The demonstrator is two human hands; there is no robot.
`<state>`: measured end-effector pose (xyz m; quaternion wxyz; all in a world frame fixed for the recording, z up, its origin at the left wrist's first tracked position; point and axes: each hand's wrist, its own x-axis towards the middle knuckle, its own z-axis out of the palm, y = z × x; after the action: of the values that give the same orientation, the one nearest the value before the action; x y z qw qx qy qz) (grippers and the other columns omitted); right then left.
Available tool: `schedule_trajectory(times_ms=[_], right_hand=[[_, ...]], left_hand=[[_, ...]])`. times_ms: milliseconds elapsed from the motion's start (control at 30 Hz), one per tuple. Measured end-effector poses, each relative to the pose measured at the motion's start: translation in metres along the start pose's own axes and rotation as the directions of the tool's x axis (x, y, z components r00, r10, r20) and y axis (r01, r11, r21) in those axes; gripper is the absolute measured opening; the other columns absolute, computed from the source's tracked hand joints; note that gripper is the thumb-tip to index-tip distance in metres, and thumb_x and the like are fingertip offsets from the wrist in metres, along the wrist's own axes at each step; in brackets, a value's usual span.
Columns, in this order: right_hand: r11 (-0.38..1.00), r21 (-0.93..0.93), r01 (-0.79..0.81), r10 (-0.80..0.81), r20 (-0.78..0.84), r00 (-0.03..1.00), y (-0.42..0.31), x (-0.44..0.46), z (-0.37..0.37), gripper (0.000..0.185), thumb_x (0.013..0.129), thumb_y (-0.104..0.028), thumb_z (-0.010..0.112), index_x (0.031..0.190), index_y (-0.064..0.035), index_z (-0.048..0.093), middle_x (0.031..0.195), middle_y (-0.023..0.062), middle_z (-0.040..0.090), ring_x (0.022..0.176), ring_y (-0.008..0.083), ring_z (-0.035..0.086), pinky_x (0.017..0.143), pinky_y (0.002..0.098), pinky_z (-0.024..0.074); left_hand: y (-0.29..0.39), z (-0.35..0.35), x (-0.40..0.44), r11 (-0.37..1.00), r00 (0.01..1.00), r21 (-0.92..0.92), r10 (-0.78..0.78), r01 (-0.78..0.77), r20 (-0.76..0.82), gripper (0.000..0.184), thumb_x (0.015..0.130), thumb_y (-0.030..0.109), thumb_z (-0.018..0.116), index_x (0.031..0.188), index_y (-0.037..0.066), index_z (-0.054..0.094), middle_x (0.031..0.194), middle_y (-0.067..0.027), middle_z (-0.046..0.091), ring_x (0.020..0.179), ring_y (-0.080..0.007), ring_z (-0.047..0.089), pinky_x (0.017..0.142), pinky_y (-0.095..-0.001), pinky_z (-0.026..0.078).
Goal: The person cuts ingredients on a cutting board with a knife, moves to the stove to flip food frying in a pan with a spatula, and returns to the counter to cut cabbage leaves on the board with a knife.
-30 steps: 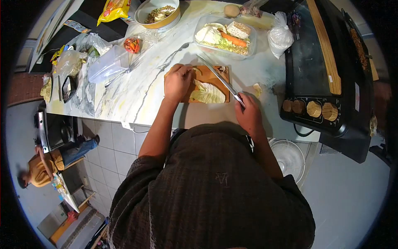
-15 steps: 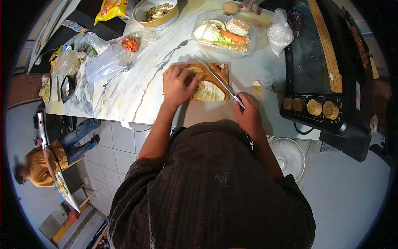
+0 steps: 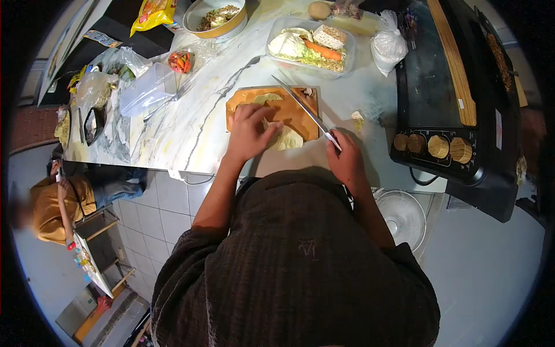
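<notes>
A wooden cutting board point(image 3: 309, 130) lies on the counter in front of me. Over its left part, my left hand point(image 3: 250, 132) has its fingers bent and its thumb against a pale cabbage leaf point(image 3: 290, 139), which hangs past the near edge of the board. Part of that leaf is hidden behind the hand. A smaller piece of leaf point(image 3: 268, 98) rests near the board's far edge. My right hand point(image 3: 345, 151) is wrapped round the handle of a long knife point(image 3: 303, 107), its blade slanting across the right side of the board. Small whitish scraps point(image 3: 308, 92) sit in the far right corner.
Beyond the board stands a plastic container point(image 3: 309, 68) with cabbage, carrot and a pale block. A bowl point(image 3: 231, 29), a bag of white powder point(image 3: 388, 46) and red chillies point(image 3: 180, 61) are around. A black stove point(image 3: 433, 139) is at right; a person point(image 3: 58, 211) sits at left.
My left hand has drawn the cabbage leaf towards me and to the left, baring more of the board. The knife and right hand have barely moved. The person at left has shifted.
</notes>
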<state>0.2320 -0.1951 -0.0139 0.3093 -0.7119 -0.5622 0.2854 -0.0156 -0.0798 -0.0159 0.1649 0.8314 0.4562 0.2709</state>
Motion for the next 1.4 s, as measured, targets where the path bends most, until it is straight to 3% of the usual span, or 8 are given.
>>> schedule_trajectory(times_ms=[133, 267, 333, 433, 567, 633, 833, 1400], right_hand=[[0.999, -0.003, -0.036, 0.036, -0.025, 0.999, -0.003, 0.001, 0.006, 0.029, 0.093, -0.023, 0.06, 0.113, -0.0026, 0.063, 0.1, 0.0222, 0.067, 0.094, 0.0418, 0.065, 0.079, 0.0469, 0.0515], [0.993, 0.03, -0.113, 0.113, -0.012, 0.994, -0.015, 0.002, 0.003, 0.029, 0.095, -0.027, 0.059, 0.11, -0.0031, 0.064, 0.094, 0.022, 0.069, 0.089, 0.0424, 0.066, 0.076, 0.0473, 0.0523], [0.998, 0.017, -0.063, 0.063, -0.045, 0.997, -0.014, 0.002, 0.004, 0.031, 0.097, -0.03, 0.058, 0.109, -0.0032, 0.064, 0.09, 0.0213, 0.069, 0.086, 0.043, 0.066, 0.074, 0.0477, 0.0526], [0.995, 0.071, -0.075, 0.076, -0.01, 0.997, -0.016, 0.002, 0.004, 0.03, 0.097, -0.03, 0.057, 0.106, -0.0022, 0.064, 0.089, 0.0221, 0.068, 0.085, 0.0444, 0.065, 0.073, 0.0484, 0.0518], [0.992, 0.084, -0.096, 0.09, 0.068, 0.994, -0.024, 0.008, 0.001, 0.029, 0.098, -0.029, 0.057, 0.102, -0.0013, 0.064, 0.088, 0.0236, 0.067, 0.085, 0.0458, 0.063, 0.072, 0.0495, 0.0506], [0.996, 0.026, -0.08, 0.077, 0.125, 0.989, -0.024, 0.012, 0.003, 0.033, 0.099, -0.032, 0.053, 0.098, -0.0008, 0.064, 0.087, 0.0254, 0.066, 0.086, 0.0476, 0.062, 0.072, 0.0524, 0.0488], [0.989, -0.055, -0.139, 0.147, 0.21, 0.967, -0.033, 0.02, -0.001, 0.041, 0.101, -0.038, 0.047, 0.096, -0.0008, 0.063, 0.087, 0.0274, 0.065, 0.086, 0.0496, 0.061, 0.075, 0.0567, 0.0468], [0.966, -0.255, -0.035, 0.095, 0.227, 0.969, -0.026, 0.018, 0.008, 0.036, 0.102, -0.036, 0.048, 0.093, -0.0017, 0.056, 0.077, 0.0255, 0.065, 0.074, 0.0471, 0.064, 0.066, 0.0568, 0.0508]], left_hand=[[0.0, 0.014, 0.026, 0.975, 0.966, 0.059, -0.199, 0.212, -0.167, 0.02, 0.079, 0.016, 0.075, 0.098, 0.009, 0.075, 0.094, -0.0109, 0.07, 0.098, -0.0292, 0.064, 0.084, -0.0403, 0.049], [-0.011, 0.033, 0.038, 0.981, 0.982, 0.135, -0.117, 0.137, -0.151, 0.015, 0.078, 0.015, 0.075, 0.091, 0.007, 0.076, 0.092, -0.0123, 0.071, 0.094, -0.03, 0.066, 0.083, -0.0408, 0.052], [-0.011, 0.036, 0.036, 0.996, 0.982, 0.065, -0.049, 0.061, -0.184, 0.011, 0.077, 0.016, 0.074, 0.085, 0.009, 0.077, 0.089, -0.0074, 0.071, 0.088, -0.0273, 0.065, 0.08, -0.0393, 0.051], [-0.011, 0.033, 0.033, 0.998, 0.994, -0.019, -0.063, 0.062, -0.084, 0.013, 0.079, 0.015, 0.075, 0.087, 0.006, 0.076, 0.099, -0.011, 0.072, 0.094, -0.0304, 0.066, 0.086, -0.0407, 0.052], [-0.007, 0.029, 0.034, 0.994, 0.994, -0.021, -0.106, 0.105, -0.025, 0.014, 0.079, 0.016, 0.075, 0.088, 0.006, 0.076, 0.099, -0.0106, 0.072, 0.094, -0.0307, 0.066, 0.085, -0.0409, 0.053], [-0.008, 0.027, 0.035, 0.997, 0.999, -0.078, -0.03, 0.029, -0.015, 0.011, 0.075, 0.011, 0.073, 0.084, 0.006, 0.075, 0.093, -0.0109, 0.07, 0.09, -0.032, 0.065, 0.083, -0.0404, 0.053], [-0.008, 0.027, 0.033, 0.968, 0.992, -0.217, -0.12, 0.125, 0.034, 0.011, 0.077, 0.011, 0.074, 0.086, 0.005, 0.075, 0.094, -0.0103, 0.071, 0.091, -0.0297, 0.066, 0.081, -0.0389, 0.054], [-0.009, 0.033, 0.032, 0.973, 0.986, -0.162, -0.163, 0.166, 0.031, 0.013, 0.077, 0.009, 0.077, 0.089, 0.007, 0.078, 0.094, -0.0085, 0.071, 0.092, -0.0263, 0.066, 0.083, -0.0361, 0.053]])
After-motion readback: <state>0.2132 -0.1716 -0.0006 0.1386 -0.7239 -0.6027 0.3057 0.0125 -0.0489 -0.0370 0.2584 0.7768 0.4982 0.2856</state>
